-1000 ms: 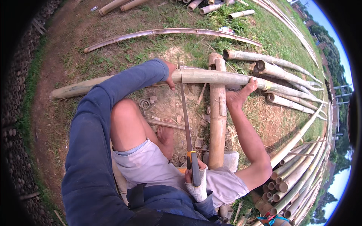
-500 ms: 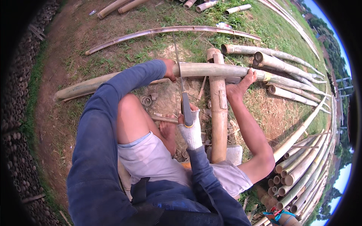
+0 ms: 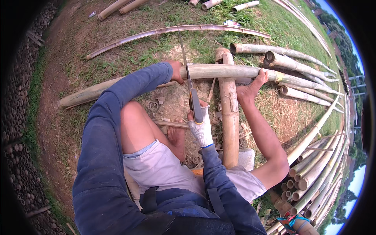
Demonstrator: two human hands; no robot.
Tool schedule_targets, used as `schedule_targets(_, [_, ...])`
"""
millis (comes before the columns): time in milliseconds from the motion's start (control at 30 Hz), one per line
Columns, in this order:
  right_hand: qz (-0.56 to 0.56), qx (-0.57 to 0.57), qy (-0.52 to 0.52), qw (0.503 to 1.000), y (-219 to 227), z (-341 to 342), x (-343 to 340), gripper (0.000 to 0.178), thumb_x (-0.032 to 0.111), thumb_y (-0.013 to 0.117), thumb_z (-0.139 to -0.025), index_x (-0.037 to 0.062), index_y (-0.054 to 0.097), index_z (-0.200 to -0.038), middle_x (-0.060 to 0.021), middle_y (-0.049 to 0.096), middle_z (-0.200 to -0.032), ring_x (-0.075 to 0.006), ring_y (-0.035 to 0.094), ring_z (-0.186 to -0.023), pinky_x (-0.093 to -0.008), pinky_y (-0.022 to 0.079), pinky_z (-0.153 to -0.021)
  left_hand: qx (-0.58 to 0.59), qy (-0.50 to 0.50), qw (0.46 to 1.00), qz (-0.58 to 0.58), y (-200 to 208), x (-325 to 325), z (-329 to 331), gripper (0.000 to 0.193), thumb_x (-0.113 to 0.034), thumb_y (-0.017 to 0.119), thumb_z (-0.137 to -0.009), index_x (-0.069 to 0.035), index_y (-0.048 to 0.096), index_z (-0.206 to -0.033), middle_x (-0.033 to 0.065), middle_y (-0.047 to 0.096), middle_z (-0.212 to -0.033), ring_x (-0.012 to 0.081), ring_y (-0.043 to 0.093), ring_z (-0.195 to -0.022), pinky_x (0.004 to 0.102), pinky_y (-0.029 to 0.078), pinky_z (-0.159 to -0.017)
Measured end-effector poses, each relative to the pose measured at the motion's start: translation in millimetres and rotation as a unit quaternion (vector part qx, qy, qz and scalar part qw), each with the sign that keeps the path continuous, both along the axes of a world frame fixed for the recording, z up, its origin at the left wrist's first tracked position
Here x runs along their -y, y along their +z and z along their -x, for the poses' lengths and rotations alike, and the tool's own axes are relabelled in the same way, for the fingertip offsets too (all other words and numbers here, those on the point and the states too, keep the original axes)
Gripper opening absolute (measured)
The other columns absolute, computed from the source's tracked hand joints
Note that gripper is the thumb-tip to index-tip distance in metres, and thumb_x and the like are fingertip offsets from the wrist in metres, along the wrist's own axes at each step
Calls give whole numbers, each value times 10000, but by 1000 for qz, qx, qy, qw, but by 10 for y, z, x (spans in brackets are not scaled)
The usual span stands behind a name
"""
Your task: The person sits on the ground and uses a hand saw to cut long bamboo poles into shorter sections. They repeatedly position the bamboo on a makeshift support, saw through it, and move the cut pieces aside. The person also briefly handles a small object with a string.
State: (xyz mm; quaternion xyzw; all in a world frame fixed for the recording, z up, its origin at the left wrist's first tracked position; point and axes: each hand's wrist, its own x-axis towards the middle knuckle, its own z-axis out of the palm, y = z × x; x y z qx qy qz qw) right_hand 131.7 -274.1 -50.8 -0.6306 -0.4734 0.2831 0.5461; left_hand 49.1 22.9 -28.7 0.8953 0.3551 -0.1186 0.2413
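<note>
My right hand [image 3: 201,127], in a white fingerless glove, is closed round the dark handle of a hand saw [image 3: 194,102]. The saw's narrow blade points away from me and lies across a long bamboo pole [image 3: 219,71], just right of my left hand. Bare, my left hand [image 3: 176,72] grips that pole from the left, its fingers partly hidden behind it. The pole rests crosswise on an upright-looking bamboo support [image 3: 228,113]. My right foot [image 3: 252,89] presses on the pole to the right of the support.
A split bamboo strip [image 3: 156,32] lies on the grass beyond the pole. Several bamboo poles [image 3: 290,60] lie at the right, with a larger stack [image 3: 313,176] nearer me. Cut bamboo rings [image 3: 153,105] and scraps litter the dirt by my left foot [image 3: 176,137]. Piled bamboo pieces [image 3: 17,90] line the far left.
My right hand has pushed the saw slightly away from me, so more blade reaches beyond the pole. My left hand and foot keep their places on the pole.
</note>
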Motion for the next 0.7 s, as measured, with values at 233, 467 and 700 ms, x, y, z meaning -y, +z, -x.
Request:
schedule_targets(233, [67, 5, -11, 998, 214, 145, 597, 673, 16, 712, -863, 9, 482, -1496, -110, 637, -1163, -147, 651, -1010, -324, 528, -922, 0, -9, 1000, -7, 21, 6, -22, 809, -553, 933, -611, -19, 743, -1188, 263, 755, -1134, 421, 736, -1054, 459, 564, -977])
schedule_targets(467, [109, 104, -14, 988, 585, 354, 1951, 644, -9, 671, -881, -29, 454, -1487, -207, 611, -1310, -292, 650, -1153, -388, 515, -1017, 1, -13, 1000, 7, -66, -77, -20, 814, -544, 925, -616, 2, 732, -1188, 269, 754, -1119, 415, 736, -1043, 451, 565, -961])
schedule_targets(700, [-19, -29, -37, 999, -72, 53, -177, 639, -7, 695, -877, 40, 478, -1476, -94, 654, -1013, -172, 648, -862, -336, 554, -818, 5, -9, 1000, 4, -45, -46, -14, 813, -494, 932, -600, 12, 729, -1203, 267, 759, -1121, 398, 742, -1046, 443, 566, -970])
